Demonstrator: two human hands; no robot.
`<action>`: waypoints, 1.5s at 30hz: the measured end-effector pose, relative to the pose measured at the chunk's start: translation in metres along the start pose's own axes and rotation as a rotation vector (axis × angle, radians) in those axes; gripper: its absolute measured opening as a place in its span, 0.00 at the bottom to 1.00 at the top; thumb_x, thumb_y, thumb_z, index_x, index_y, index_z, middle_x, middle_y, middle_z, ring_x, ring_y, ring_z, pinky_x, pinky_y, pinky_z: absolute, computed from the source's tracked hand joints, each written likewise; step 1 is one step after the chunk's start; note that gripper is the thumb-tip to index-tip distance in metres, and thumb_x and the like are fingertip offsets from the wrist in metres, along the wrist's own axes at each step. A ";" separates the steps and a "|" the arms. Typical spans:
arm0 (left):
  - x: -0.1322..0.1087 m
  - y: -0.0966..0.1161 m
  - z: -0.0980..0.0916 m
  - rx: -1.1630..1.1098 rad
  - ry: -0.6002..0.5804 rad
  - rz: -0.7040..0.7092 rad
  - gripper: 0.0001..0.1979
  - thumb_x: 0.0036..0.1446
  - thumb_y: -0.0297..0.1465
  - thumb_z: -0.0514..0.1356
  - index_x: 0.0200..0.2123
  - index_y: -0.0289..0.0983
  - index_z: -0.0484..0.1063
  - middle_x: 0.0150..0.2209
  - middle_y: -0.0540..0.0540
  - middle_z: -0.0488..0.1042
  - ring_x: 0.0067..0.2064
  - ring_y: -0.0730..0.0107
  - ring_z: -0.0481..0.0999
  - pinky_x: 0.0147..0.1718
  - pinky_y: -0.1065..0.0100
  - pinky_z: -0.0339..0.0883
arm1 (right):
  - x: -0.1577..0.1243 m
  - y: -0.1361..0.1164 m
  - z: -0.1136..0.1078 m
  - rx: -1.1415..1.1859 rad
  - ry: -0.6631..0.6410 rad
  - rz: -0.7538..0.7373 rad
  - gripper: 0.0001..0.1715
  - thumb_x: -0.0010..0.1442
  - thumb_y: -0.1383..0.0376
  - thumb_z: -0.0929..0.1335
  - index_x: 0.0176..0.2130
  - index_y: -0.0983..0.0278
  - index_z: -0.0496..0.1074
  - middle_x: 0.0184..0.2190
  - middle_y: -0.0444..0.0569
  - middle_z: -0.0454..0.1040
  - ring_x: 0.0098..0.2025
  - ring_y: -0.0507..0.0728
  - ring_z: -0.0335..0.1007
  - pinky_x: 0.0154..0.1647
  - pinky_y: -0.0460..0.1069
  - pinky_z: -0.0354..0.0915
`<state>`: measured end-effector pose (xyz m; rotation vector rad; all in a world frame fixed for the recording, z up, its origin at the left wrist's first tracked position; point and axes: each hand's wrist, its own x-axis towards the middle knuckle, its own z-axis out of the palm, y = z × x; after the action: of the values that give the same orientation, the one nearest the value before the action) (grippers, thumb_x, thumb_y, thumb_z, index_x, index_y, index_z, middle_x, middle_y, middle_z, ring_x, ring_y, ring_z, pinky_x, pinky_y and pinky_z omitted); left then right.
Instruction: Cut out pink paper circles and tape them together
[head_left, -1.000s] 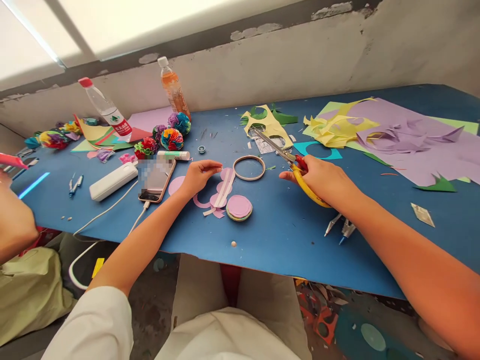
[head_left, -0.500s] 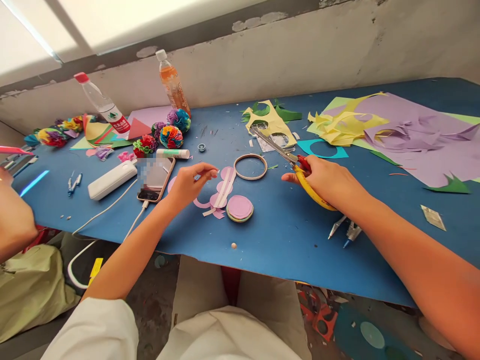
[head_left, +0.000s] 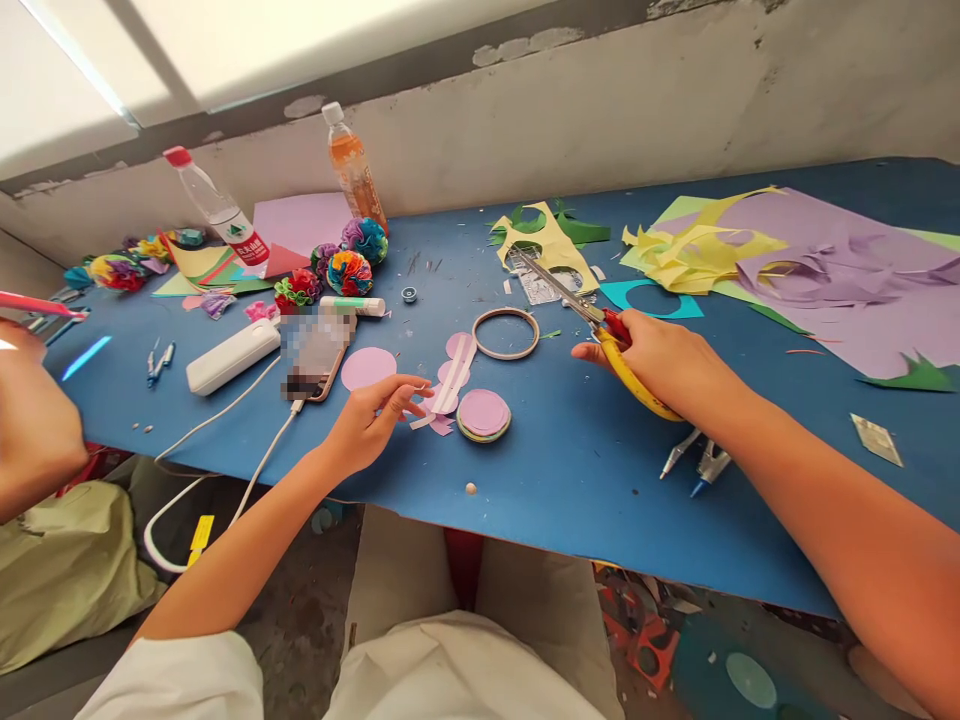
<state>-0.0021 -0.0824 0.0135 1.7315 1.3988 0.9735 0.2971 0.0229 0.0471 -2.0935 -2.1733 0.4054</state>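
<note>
My right hand [head_left: 664, 355] is wrapped round the red and yellow handles of a pair of scissors [head_left: 564, 290]. Their metal blades point up and left, over a yellow paper offcut with round holes [head_left: 553, 240]. My left hand [head_left: 375, 418] hovers low over the table with its fingers loosely apart; I make out nothing held in it. Just beyond its fingertips lie joined purple paper circles with a pale strip [head_left: 454, 372], and small purple scraps beside them. A purple paper disc [head_left: 369, 368] lies behind the hand. To its right sits a stack of round paper pieces [head_left: 484, 413], purple on top.
A thin ring [head_left: 506, 333] lies mid-table. At left are a phone [head_left: 330, 365], a white power bank [head_left: 232, 356] with cable, paper flower balls [head_left: 350, 272] and two bottles [head_left: 351, 165]. Compasses [head_left: 705, 465] lie near my right forearm. Another person's arm [head_left: 37, 430] is at far left.
My left hand has moved down and a little left, and its pinched fingers have loosened. The purple disc behind it now shows. My right hand still holds the scissors in nearly the same place.
</note>
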 end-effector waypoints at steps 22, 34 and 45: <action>0.019 0.072 -0.029 -0.703 0.132 -0.375 0.21 0.63 0.42 0.50 0.36 0.35 0.77 0.44 0.39 0.80 0.51 0.60 0.78 0.42 0.67 0.77 | -0.001 0.000 -0.001 0.002 -0.011 -0.031 0.37 0.52 0.35 0.60 0.42 0.63 0.65 0.39 0.64 0.74 0.41 0.76 0.71 0.31 0.57 0.61; 0.004 0.064 -0.051 -0.606 0.219 -0.374 0.17 0.62 0.39 0.49 0.34 0.36 0.74 0.36 0.41 0.79 0.42 0.66 0.81 0.38 0.71 0.78 | -0.002 -0.003 -0.003 -0.034 -0.033 -0.022 0.33 0.55 0.41 0.61 0.44 0.64 0.66 0.40 0.63 0.75 0.41 0.71 0.72 0.32 0.55 0.61; -0.019 0.027 -0.022 -0.501 0.255 -0.215 0.28 0.56 0.54 0.48 0.35 0.37 0.75 0.38 0.41 0.80 0.43 0.61 0.80 0.46 0.61 0.73 | -0.006 -0.004 -0.005 -0.040 -0.039 -0.035 0.29 0.55 0.41 0.61 0.40 0.62 0.64 0.36 0.62 0.74 0.38 0.70 0.72 0.30 0.55 0.60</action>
<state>-0.0117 -0.1046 0.0456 1.0965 1.3168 1.3208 0.2947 0.0180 0.0535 -2.0815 -2.2549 0.4060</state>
